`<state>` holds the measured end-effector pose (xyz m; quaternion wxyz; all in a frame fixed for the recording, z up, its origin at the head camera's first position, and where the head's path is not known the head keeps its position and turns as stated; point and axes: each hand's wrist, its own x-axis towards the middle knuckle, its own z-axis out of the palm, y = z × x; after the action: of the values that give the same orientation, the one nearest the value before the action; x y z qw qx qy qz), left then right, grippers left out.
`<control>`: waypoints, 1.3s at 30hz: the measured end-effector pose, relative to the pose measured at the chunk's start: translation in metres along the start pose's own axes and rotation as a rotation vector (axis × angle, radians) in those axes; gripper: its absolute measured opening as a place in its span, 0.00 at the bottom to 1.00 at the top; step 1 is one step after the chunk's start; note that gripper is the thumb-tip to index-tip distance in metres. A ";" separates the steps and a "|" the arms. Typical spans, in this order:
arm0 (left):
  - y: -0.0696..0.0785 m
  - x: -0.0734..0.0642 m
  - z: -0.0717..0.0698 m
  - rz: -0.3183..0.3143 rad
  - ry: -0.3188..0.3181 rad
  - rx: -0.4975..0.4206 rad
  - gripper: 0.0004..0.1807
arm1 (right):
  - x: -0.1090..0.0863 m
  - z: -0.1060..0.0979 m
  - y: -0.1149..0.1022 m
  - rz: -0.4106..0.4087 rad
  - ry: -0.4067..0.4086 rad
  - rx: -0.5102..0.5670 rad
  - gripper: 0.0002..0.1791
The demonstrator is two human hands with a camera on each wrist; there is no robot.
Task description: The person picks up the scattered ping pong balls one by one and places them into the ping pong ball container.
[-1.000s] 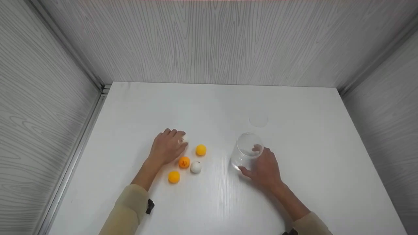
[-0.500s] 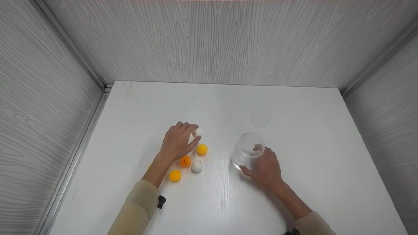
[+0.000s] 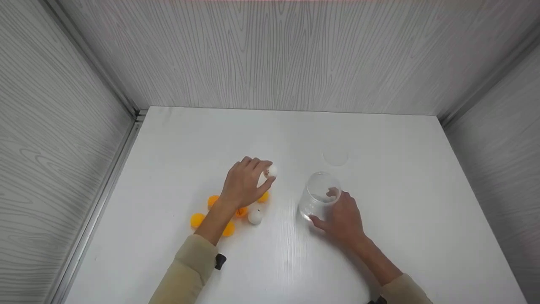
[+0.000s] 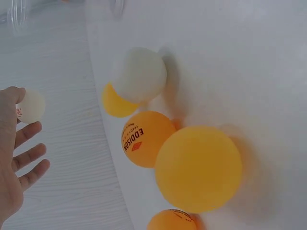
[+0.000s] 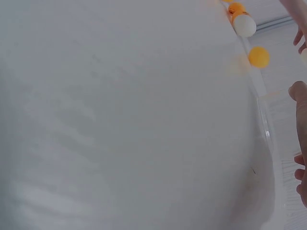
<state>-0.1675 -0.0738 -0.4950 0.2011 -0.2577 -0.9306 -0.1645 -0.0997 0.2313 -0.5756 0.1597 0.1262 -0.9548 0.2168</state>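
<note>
My left hand [image 3: 244, 181] pinches a white table tennis ball [image 3: 272, 171] between thumb and fingertips, raised above the table. Red print shows on that ball [image 4: 32, 107] in the left wrist view, where the other fingers stand apart from it. Around a clear, open-topped jar [image 3: 310, 206] curls my right hand [image 3: 346, 217], thumb at the near side and fingers at the far side. The jar stands upright with no ball visible inside. Beneath my left wrist lie several orange balls [image 3: 197, 220] and one white ball [image 3: 255, 216], partly hidden by the forearm.
A thin clear disc [image 3: 335, 156], perhaps a lid, lies behind the jar on the white table [image 3: 422, 202]. Grey wood-grain panels [image 3: 270, 55] enclose the back and both sides.
From the table on the left, my left hand has lifted the white ball and carried it rightward towards the jar. More orange balls show behind its wrist. The right hand and jar stay put.
</note>
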 end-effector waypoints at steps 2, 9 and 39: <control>0.005 0.002 0.000 0.016 0.018 -0.001 0.19 | -0.001 0.000 0.000 0.001 0.010 0.007 0.50; 0.023 0.010 -0.002 0.045 0.023 -0.023 0.19 | 0.001 0.000 0.000 0.015 -0.001 0.024 0.50; 0.079 0.037 -0.003 0.170 0.058 -0.094 0.18 | 0.002 -0.001 0.001 -0.019 -0.007 -0.068 0.50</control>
<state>-0.1520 0.0046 -0.4592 0.2287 -0.3399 -0.8905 -0.1977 -0.1012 0.2323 -0.5746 0.1626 0.1308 -0.9608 0.1823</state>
